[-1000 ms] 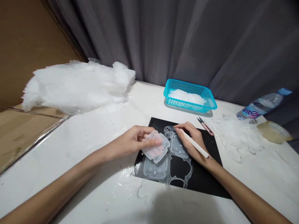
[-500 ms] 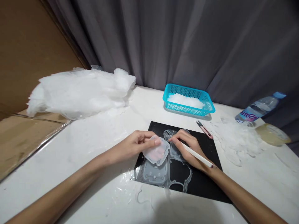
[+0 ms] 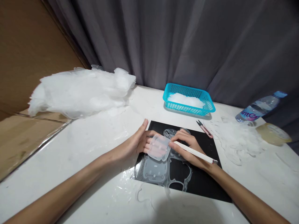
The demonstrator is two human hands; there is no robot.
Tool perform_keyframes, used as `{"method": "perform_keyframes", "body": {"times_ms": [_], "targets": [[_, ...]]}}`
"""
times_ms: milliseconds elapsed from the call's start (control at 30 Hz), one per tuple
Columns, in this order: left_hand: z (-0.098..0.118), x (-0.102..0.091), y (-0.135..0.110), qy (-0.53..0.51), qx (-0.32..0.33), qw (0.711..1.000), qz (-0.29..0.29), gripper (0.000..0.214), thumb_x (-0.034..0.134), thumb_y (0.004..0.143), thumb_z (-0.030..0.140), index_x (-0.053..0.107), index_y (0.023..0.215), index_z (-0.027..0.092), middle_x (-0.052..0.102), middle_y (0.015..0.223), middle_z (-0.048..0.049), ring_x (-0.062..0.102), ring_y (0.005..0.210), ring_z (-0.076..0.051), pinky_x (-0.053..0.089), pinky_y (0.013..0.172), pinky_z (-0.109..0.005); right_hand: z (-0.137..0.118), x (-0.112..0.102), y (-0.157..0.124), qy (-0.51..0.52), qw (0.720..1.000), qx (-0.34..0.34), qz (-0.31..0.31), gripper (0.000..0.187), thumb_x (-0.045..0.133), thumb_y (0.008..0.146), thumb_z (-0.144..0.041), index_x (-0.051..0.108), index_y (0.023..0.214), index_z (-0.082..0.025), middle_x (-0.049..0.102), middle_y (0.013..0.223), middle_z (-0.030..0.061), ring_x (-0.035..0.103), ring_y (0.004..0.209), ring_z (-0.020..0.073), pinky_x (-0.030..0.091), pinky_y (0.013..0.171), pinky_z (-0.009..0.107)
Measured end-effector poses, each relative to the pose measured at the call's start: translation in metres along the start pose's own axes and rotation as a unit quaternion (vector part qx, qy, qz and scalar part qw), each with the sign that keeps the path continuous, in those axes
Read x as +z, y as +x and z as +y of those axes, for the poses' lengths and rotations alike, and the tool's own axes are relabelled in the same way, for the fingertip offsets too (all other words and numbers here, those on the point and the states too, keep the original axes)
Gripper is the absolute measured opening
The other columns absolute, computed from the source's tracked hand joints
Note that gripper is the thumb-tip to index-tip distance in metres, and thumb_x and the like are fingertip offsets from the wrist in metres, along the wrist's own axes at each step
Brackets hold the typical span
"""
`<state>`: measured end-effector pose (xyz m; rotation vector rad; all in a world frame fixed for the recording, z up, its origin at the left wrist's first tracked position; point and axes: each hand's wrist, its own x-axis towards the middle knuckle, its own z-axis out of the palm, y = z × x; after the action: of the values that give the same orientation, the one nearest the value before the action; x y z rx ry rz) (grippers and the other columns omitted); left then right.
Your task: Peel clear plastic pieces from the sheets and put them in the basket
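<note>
opened at the left hand [image 3: 139, 141], with thumb now raised well apart from the fingers, after pressing on the translucent piece [image 3: 159, 148] half a second ago. laid across those outstretched fingers, in front of them and just beside the fingertips of the right hand [image 3: 192, 142]. clamped, at the right hand, around a white pen-like tool [image 3: 195, 151], and brought close to the right edge of the piece; hard to tell at this scale whether pinching that edge or merely touching it. judged from this, no longer pinned from above by the left thumb, mostly propped from behind, so probably easier to turn or slip. below both hands, on the black mat [image 3: 205, 186], unmoved: the translucent sheet [image 3: 155, 169] with cut-out openings. beyond the right hand, on the counter [image 3: 77, 137], likewise unchanged: pink-handled snips [image 3: 206, 131] and the blue basket [image 3: 187, 109].
</note>
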<state>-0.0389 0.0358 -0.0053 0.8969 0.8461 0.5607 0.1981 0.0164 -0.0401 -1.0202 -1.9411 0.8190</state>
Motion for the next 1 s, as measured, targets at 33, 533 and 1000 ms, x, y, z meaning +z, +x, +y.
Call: {"method": "perform_keyframes", "body": {"times_ms": [33, 533, 1000], "targets": [[0.0, 0.001, 0.0, 0.002, -0.001, 1.0, 0.004, 0.088, 0.038, 0.087, 0.09, 0.07, 0.113, 0.012, 0.076, 0.081, -0.0127, 0.07, 0.073, -0.024, 0.054, 0.078, -0.037, 0.0, -0.001, 0.0, 0.01, 1.0, 0.006, -0.008, 0.017, 0.064, 0.1, -0.034, 0.069, 0.088, -0.023, 0.064, 0.082, 0.0022, 0.055, 0.082, 0.0201, 0.043, 0.08, 0.037], [0.003, -0.009, 0.001, 0.089, 0.025, 0.996, 0.003, 0.044, 0.065, 0.096, 0.057, 0.078, 0.099, 0.015, 0.076, 0.084, -0.0093, 0.07, 0.079, -0.022, 0.052, 0.077, -0.033, 0.007, -0.005, 0.005, 0.071, 0.994, 0.04, -0.073, 0.03, 0.062, 0.101, -0.045, 0.074, 0.086, -0.022, 0.068, 0.084, 0.0026, 0.059, 0.084, 0.0199, 0.045, 0.083, 0.036], [-0.005, -0.004, 0.003, 0.041, -0.013, 0.999, -0.021, 0.062, 0.059, 0.095, 0.067, 0.077, 0.111, 0.01, 0.081, 0.096, -0.0185, 0.077, 0.088, -0.031, 0.058, 0.092, -0.048, 0.008, -0.012, 0.006, 0.104, 0.991, 0.048, -0.07, 0.027, 0.061, 0.1, -0.04, 0.073, 0.083, -0.021, 0.067, 0.082, 0.0011, 0.06, 0.084, 0.0188, 0.046, 0.084, 0.034]]}}
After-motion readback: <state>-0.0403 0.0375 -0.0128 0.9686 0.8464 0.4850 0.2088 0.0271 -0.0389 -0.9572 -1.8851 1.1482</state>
